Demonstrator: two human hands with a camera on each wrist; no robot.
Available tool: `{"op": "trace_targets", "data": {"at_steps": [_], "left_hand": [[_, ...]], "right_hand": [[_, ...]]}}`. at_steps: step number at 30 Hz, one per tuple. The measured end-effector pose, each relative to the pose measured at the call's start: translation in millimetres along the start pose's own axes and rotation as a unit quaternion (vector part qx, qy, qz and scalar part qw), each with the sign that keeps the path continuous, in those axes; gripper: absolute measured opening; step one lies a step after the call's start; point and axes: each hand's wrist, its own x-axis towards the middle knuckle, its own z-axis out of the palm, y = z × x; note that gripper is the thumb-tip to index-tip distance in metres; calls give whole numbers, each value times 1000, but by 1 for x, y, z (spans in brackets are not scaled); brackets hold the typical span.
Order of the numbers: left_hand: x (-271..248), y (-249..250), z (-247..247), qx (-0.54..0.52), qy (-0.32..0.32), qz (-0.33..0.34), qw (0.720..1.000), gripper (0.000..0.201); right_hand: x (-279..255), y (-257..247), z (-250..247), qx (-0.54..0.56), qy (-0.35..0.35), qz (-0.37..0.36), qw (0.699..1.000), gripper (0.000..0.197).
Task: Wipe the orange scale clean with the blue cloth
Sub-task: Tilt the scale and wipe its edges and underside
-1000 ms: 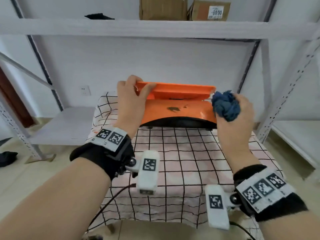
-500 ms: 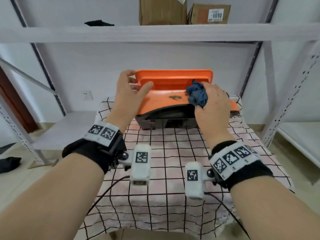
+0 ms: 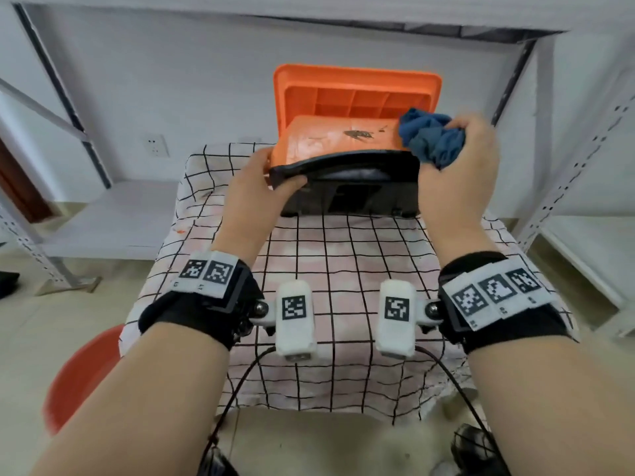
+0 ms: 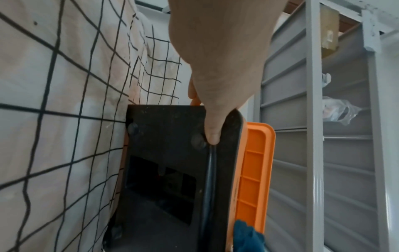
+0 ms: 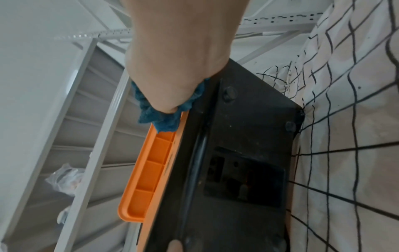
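My right hand [image 3: 457, 173] is curled tight around the bunched blue cloth [image 3: 431, 137], holding it against the right edge of the orange scale [image 3: 330, 139], beside its raised tray. My left hand [image 3: 254, 194] grips the scale's near left corner, thumb [image 4: 212, 131] pressed on the black underside and the other fingers wrapped over the orange top. The scale is tipped up toward me, its black base facing me and its far edge resting on the checked tablecloth [image 3: 343, 269]. A dark smear [image 3: 357, 134] shows on the orange body, left of the cloth. Grey metal shelving [image 3: 549, 159] stands behind and to both sides.
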Motion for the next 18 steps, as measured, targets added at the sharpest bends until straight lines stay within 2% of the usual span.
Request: {"op": "trace_targets", "data": {"at_steps": [3, 8, 12, 15, 18], "left_hand": [[-2, 2, 1, -17, -4, 16, 1000, 57], [-4, 5, 3, -8, 20, 39, 999, 53], [-3, 8, 6, 29, 48, 45, 997, 57], [1, 8, 7, 35, 52, 47, 997, 56], [4, 7, 4, 25, 47, 48, 997, 53]], "right_hand": [[-8, 7, -3, -38, 14, 18, 999, 37], [-12, 7, 4, -61, -21, 16, 998, 42], [-19, -10, 16, -50, -104, -1, 993, 49], [-21, -36, 29, -5, -158, -14, 987, 49], [-23, -55, 42, -19, -210, -38, 977, 51]]}}
